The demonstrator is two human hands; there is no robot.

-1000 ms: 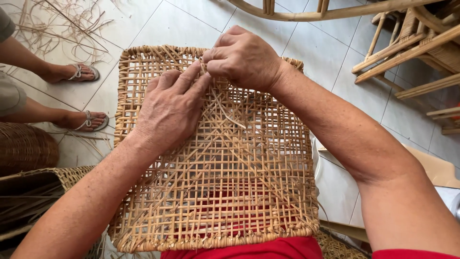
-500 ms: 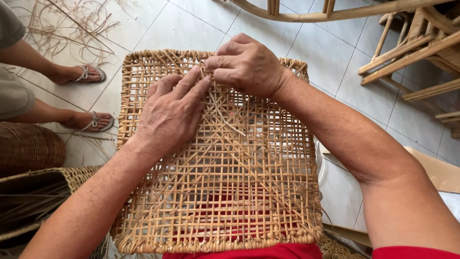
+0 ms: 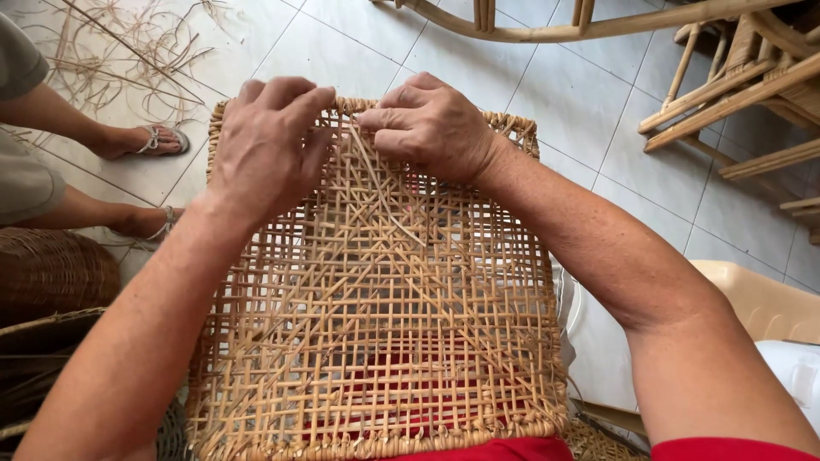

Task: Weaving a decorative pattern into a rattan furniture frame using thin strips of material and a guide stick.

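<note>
A square woven cane panel (image 3: 376, 324) lies on my lap, its open lattice crossed by diagonal strands. My left hand (image 3: 265, 145) rests palm down on the panel's far left part, fingers curled at the far rim. My right hand (image 3: 431, 128) is at the far rim beside it, thumb and fingers pinched on a thin cane strand (image 3: 376, 183) that runs diagonally down into the weave. The two hands' fingertips nearly touch at the top edge.
Another person sits at the left, sandalled feet (image 3: 158, 141) on the tiled floor, loose cane strips (image 3: 128, 43) scattered behind. A dark woven basket (image 3: 51, 273) is at the left. Wooden chair frames (image 3: 735, 94) stand at the right and back. A beige plastic seat (image 3: 760, 299) is at the right.
My left hand has slid up the panel to its far rim. My right hand stays at the top edge, still pinching the strand. The view has shifted slightly.
</note>
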